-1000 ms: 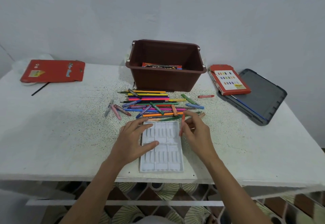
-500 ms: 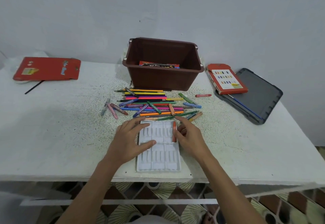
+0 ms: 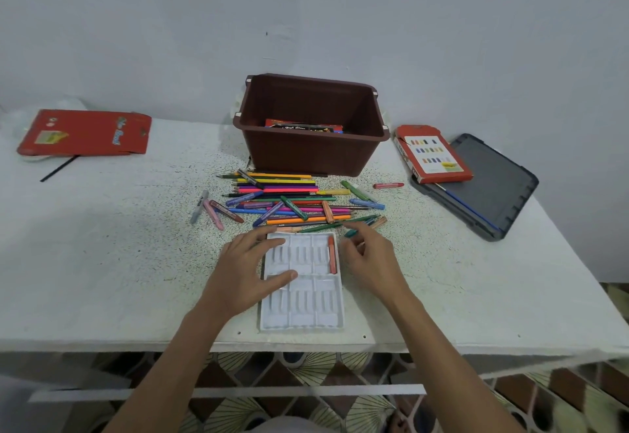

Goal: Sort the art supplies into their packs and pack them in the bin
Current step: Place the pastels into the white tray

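Left hand (image 3: 252, 269): lies spread on the left half of the white slotted tray (image 3: 301, 310), fingers straight, thumb across its middle divider; grips nothing.
Right hand (image 3: 371, 262): positioned just beside the tray's right edge, fingers loosely curled.
Teal crayon (image 3: 350, 233): shows between forefinger and thumb of that hand; whether pinched or merely lying beneath, cannot tell.
Tray: sits flat at the near edge of the tabletop (image 3: 102, 245), long side running away from the person.
Orange crayon (image 3: 332, 255): lies in the rightmost slot of the far row.
Loose pile of coloured pencils and crayons (image 3: 289, 201): spreads between tray and brown bin (image 3: 313, 157), mostly laid crosswise.
Red crayon (image 3: 388, 185): lies apart, to the right of the pile.
Bin: stands upright at the far middle of the tabletop, one printed pack (image 3: 303, 126) inside.
Red pack (image 3: 85, 133): lies flat at far left, a thin black stick (image 3: 58, 169) just in front.
Second red pack (image 3: 432, 157), colour chart upward: rests partly on a dark grey lid (image 3: 493, 187) at far right
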Demonstrator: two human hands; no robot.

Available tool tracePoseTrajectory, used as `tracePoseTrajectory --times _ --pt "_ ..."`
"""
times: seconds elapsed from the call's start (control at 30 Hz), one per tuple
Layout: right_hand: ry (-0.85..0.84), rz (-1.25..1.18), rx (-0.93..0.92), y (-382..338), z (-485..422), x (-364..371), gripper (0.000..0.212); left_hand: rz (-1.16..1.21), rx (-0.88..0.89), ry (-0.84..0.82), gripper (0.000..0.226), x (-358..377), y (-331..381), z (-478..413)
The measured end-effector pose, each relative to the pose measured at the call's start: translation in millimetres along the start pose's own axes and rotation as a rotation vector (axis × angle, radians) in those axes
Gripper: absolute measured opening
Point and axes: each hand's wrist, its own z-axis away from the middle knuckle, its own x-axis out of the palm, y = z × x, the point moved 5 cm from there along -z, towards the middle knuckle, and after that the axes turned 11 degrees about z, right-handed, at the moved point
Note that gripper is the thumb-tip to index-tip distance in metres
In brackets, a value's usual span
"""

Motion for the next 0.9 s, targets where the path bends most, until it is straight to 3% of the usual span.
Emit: tracePoseTrajectory --times 0.1,0.27,0.43,0.7,0.9 --pt "0.163 0.216 -0.018 14 -5 -10 0.034 0.022 -0.006 0.004 0.068 0 0 0" --pt "0.208 0.452 -0.060 32 -10 -6 0.041 0.037 -0.013 0.009 0.070 0 0 0" --pt "0.282 0.518 -0.090 30 -4 -2 0.037 0.040 -0.023 0.009 0.069 0 -2 -1" --pt "0.205 0.627 -0.127 30 -8 -5 0.018 0.028 -0.020 0.011 0.069 0 -2 0" --pt "0.204 0.782 -0.183 25 -9 -11 0.023 0.023 -0.034 0.009 0.071 0 -2 -1"
